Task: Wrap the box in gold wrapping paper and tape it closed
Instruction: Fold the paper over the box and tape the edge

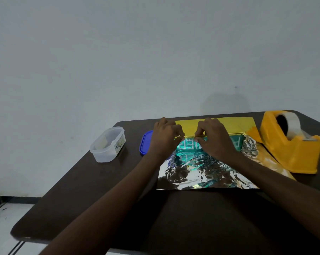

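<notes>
A green box [236, 143] with white lettering lies on a sheet of gold wrapping paper [207, 173] whose crinkled silver inner side faces up. The far part of the sheet shows its gold side [234, 125] behind the box. My left hand [164, 138] and my right hand [213, 138] pinch the folded gold edge along the box's far top edge, fingers curled on it. Both hands cover much of the box. A yellow tape dispenser [291, 146] with a roll of clear tape stands at the right.
A clear plastic tub [107, 144] stands on the dark table [100, 190] at the left. A blue lid [145, 142] lies just left of my left hand. A pale wall rises behind the table's far edge; floor shows at lower left.
</notes>
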Tool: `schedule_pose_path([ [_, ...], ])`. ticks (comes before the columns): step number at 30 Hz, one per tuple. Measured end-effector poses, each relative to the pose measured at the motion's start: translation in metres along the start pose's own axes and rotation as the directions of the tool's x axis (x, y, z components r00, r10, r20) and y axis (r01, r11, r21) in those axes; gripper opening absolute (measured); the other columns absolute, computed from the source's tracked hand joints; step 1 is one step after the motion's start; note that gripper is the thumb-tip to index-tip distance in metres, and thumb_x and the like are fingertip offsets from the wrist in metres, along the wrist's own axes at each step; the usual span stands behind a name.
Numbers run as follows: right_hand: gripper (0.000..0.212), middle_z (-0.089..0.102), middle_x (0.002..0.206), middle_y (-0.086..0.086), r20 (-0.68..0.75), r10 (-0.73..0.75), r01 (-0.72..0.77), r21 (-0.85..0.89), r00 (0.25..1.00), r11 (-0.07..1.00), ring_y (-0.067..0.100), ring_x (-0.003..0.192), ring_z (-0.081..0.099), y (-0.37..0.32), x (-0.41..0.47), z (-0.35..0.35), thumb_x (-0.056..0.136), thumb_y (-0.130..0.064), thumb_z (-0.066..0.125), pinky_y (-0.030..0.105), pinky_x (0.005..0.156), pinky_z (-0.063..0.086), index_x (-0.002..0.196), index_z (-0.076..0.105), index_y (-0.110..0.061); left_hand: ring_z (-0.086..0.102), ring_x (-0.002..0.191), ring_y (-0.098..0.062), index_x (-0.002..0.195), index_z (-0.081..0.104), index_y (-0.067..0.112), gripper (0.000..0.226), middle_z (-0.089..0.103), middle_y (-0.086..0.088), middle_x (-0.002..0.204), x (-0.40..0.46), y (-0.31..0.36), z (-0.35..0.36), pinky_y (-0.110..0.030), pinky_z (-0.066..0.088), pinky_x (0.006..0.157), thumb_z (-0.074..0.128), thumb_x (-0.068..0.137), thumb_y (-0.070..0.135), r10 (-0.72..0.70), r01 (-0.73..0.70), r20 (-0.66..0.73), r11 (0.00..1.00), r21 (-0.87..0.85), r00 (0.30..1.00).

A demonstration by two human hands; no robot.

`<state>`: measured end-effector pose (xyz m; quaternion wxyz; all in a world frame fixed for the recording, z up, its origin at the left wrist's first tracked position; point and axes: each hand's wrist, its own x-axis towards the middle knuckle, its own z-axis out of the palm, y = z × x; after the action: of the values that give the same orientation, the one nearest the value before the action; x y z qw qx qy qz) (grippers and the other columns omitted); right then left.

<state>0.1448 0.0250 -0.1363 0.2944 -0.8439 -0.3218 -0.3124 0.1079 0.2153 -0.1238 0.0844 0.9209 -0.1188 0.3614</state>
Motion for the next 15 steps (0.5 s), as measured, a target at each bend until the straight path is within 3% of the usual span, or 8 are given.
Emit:
schedule_pose_path([
  [5,0.024,0.063,0.087,0.003,0.057,-0.005,0.009,-0.085,0.998,0.996,0.025,0.086,0.053,-0.009,-0.005,-0.011,0.071,-0.002,0.077,0.032,0.070,0.037,0.087,0.065,-0.015,0.045,0.097,-0.016,0.093,0.072,0.026,0.024,0.064,0.011,0.093,0.022,-0.006,-0.019,-0.032,0.032,0.081,0.083,0.072,0.031,-0.066,0.078,0.214,0.996,-0.048,0.975],
  [7,0.017,0.068,0.089,0.003,-0.054,0.053,-0.056,-0.044,0.997,0.997,0.025,0.088,0.057,-0.019,-0.010,-0.015,0.077,-0.007,0.073,0.033,0.074,0.042,0.091,0.069,-0.014,0.056,0.095,-0.018,0.095,0.074,0.020,0.022,0.070,0.004,0.094,0.041,-0.002,-0.022,-0.035,0.043,0.085,0.081,0.076,0.028,-0.037,0.077,0.253,0.986,-0.149,0.967],
  [9,0.007,0.070,0.084,0.002,-0.178,0.242,-0.226,0.105,0.954,0.968,0.021,0.080,0.061,-0.029,-0.016,-0.015,0.080,-0.007,0.068,0.031,0.072,0.049,0.086,0.069,-0.012,0.065,0.089,-0.021,0.090,0.075,0.013,0.009,0.074,-0.003,0.093,0.060,0.006,-0.017,-0.036,0.050,0.083,0.073,0.082,0.016,-0.027,0.082,0.218,0.966,-0.247,0.976],
  [10,0.003,0.070,0.080,0.002,-0.173,0.401,-0.364,0.213,0.900,0.907,0.020,0.075,0.063,-0.032,-0.018,-0.014,0.082,-0.008,0.067,0.031,0.070,0.052,0.082,0.069,-0.010,0.066,0.090,-0.022,0.089,0.075,0.011,0.008,0.074,-0.004,0.094,0.069,0.011,-0.013,-0.036,0.050,0.084,0.069,0.084,0.012,-0.027,0.081,0.207,0.963,-0.256,0.978],
  [11,0.004,0.070,0.078,0.003,-0.098,0.579,-0.520,0.340,0.809,0.784,0.020,0.072,0.065,-0.033,-0.018,-0.014,0.083,-0.009,0.065,0.035,0.071,0.056,0.081,0.069,-0.009,0.066,0.093,-0.023,0.091,0.075,0.011,0.011,0.074,-0.005,0.099,0.078,0.016,-0.008,-0.035,0.050,0.086,0.065,0.086,0.011,-0.012,0.066,0.217,0.967,-0.245,0.976],
  [12,0.005,0.071,0.077,0.007,0.028,0.727,-0.651,0.470,0.686,0.596,0.021,0.068,0.066,-0.033,-0.019,-0.015,0.084,-0.009,0.065,0.042,0.072,0.060,0.083,0.069,-0.006,0.065,0.099,-0.024,0.097,0.075,0.010,0.015,0.073,-0.007,0.105,0.087,0.022,-0.003,-0.034,0.049,0.089,0.062,0.089,0.013,0.010,0.049,0.258,0.974,-0.221,0.966],
  [14,0.011,0.070,0.082,0.017,0.294,0.842,-0.760,0.621,0.452,0.191,0.024,0.066,0.066,-0.029,-0.020,-0.017,0.086,-0.003,0.063,0.048,0.076,0.061,0.095,0.067,0.003,0.060,0.111,-0.027,0.114,0.069,0.007,0.028,0.068,-0.010,0.119,0.104,0.034,0.010,-0.034,0.044,0.095,0.056,0.097,0.025,0.018,0.042,0.410,0.990,-0.136,0.912],
  [15,0.015,0.070,0.086,0.020,0.368,0.846,-0.765,0.640,0.385,0.070,0.025,0.070,0.068,-0.025,-0.021,-0.018,0.087,-0.001,0.062,0.047,0.078,0.061,0.101,0.064,0.006,0.057,0.116,-0.028,0.120,0.065,0.006,0.035,0.065,-0.011,0.125,0.110,0.038,0.016,-0.035,0.043,0.097,0.051,0.100,0.030,-0.004,0.055,0.495,0.995,-0.088,0.869],
])
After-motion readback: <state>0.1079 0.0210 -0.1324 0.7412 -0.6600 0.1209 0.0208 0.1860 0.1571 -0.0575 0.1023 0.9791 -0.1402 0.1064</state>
